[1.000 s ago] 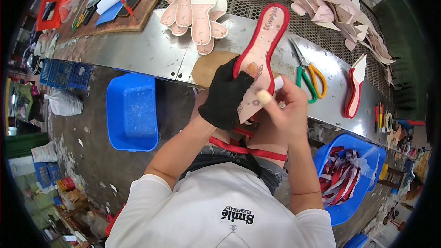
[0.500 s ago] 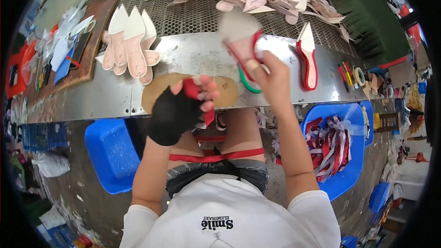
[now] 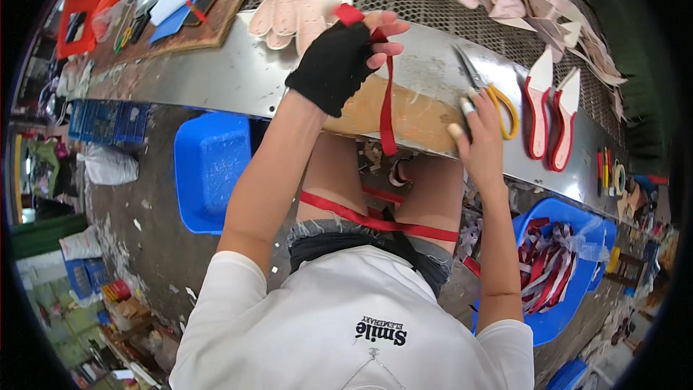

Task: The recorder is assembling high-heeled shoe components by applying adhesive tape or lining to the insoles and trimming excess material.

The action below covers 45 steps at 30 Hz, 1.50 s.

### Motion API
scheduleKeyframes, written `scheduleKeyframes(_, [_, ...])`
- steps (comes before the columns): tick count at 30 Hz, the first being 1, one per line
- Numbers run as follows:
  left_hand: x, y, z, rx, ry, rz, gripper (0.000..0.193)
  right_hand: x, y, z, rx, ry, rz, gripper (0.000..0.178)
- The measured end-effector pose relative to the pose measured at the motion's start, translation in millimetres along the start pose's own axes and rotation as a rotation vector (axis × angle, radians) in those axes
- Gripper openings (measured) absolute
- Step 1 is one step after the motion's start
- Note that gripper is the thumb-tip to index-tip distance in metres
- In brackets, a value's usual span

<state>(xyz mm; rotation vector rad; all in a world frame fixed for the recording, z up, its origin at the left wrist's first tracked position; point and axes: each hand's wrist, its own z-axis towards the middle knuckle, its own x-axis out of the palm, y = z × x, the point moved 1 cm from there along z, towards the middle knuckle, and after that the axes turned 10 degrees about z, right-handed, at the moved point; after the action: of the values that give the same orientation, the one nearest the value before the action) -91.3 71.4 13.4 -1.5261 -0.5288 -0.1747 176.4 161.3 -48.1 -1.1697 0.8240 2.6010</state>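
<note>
My left hand (image 3: 339,65), in a black fingerless glove, is closed on a red ribbon (image 3: 388,105). The ribbon's loose end hangs down over a tan sole-shaped board (image 3: 426,119) at the table's near edge. My right hand (image 3: 482,141) has its fingers apart, with pale covers on some fingertips. It is beside the yellow handles of the scissors (image 3: 509,112); whether it touches them I cannot tell. To the right lie two insoles with red edging, one (image 3: 538,105) beside the other (image 3: 564,123). Beyond my left hand are several unedged pink-and-white insoles (image 3: 287,0).
More loose insole pieces (image 3: 505,0) are heaped on the mesh at the back. Pens (image 3: 603,170) and a tape roll (image 3: 619,179) lie far right. A blue tub (image 3: 213,173) stands at left; another (image 3: 559,318) holds ribbon scraps. A red strip (image 3: 375,222) crosses my lap.
The edged insole has left my right hand and lies beside the other one. My right hand has come down near the scissors. My left hand has moved farther out with the ribbon. The view has turned.
</note>
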Motion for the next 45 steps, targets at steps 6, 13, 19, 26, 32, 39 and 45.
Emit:
scheduleKeyframes(6, [-3, -17, 4, 0.002, 0.016, 0.260, 0.048, 10, 22, 24, 0.065, -0.073, 0.029, 0.032])
scheduleKeyframes(13, [-51, -66, 18, 0.022, 0.098, 0.601, 0.043, 51, 95, 26, 0.706, 0.470, 1.479, 0.027])
scheduleKeyframes(19, [-121, -73, 28, -0.038, -0.221, 0.569, 0.033, 42, 103, 7, 0.888, 0.505, 1.578, 0.025])
scheduleKeyframes(26, [-120, -68, -18, 0.231, -0.450, 0.791, 0.035, 28, 126, 10, 0.695, 0.897, 1.365, 0.027])
scheduleKeyframes(32, [-91, -26, -94, -0.054, -0.182, 0.659, 0.031, 42, 95, 66, 0.535, 0.365, 0.818, 0.019])
scheduleKeyframes(39, [-104, -10, -141, 0.046, -0.024, 0.551, 0.028, 126, 126, 171, 0.233, 0.117, 0.357, 0.034])
scheduleKeyframes(45, [-75, -41, -136, -0.001, 0.508, 0.348, 0.037, 166, 118, 194, 0.165, -0.042, 0.063, 0.045])
